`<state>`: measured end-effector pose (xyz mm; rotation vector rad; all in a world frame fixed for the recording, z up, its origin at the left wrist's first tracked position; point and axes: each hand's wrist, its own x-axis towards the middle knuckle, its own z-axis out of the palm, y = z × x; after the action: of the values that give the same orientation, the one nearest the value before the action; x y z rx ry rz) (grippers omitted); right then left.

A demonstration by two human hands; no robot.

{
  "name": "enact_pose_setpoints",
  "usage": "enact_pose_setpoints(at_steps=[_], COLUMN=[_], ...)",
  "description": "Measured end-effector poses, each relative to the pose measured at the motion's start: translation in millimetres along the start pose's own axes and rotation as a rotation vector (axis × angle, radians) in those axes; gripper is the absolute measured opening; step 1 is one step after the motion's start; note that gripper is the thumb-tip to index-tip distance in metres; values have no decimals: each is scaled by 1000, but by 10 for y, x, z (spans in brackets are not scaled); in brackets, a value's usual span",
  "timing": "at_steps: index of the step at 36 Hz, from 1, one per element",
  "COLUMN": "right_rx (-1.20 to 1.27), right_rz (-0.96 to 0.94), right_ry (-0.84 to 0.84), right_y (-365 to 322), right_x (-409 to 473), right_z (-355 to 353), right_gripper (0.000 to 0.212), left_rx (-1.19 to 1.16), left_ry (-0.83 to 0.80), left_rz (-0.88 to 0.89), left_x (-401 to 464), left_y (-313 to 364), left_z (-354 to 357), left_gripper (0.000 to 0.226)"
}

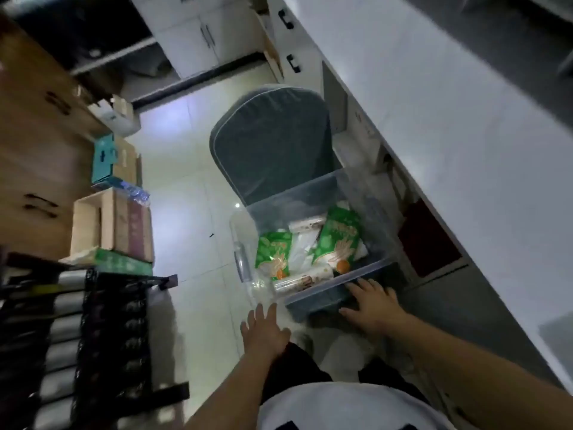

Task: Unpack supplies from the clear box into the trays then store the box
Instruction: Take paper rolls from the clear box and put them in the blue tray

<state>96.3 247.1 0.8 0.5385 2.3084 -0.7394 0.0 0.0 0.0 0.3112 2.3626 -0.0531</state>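
Note:
The clear box (pixel 369 209) sits on the seat of a grey-green chair (pixel 273 141) beside the white counter. Inside lie two green packets (pixel 339 240), a roll in a printed wrapper (pixel 302 280) along the near wall, and some white plastic bags. My right hand (pixel 370 304) rests with spread fingers against the near wall of the box. A little short of the box's near left corner hovers my left hand (pixel 265 328), fingers apart and holding nothing.
The white counter (pixel 465 128) runs along the right with cupboards under it. At left stand a wooden cabinet (pixel 34 141), stacked cardboard and teal boxes (pixel 114 212) and a black rack (pixel 102 346). Pale tiled floor (pixel 192 231) lies between.

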Motion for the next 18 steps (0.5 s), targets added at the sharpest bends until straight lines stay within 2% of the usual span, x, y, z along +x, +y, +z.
enact_pose_setpoints(at_steps=[4, 9, 18], right_rx=[-62, -196, -180], right_rz=[-53, -79, -7], right_ry=[-55, -120, -136], right_y=[42, 21, 131], right_x=[123, 313, 658], right_z=[-185, -137, 55], right_gripper=[82, 80, 77], left_rx=[-69, -126, -140], left_ry=[-68, -63, -74], left_rz=[-39, -71, -30], left_x=[-188, -106, 817], left_y=[267, 261, 271], left_z=[78, 56, -167], left_gripper=[75, 76, 71])
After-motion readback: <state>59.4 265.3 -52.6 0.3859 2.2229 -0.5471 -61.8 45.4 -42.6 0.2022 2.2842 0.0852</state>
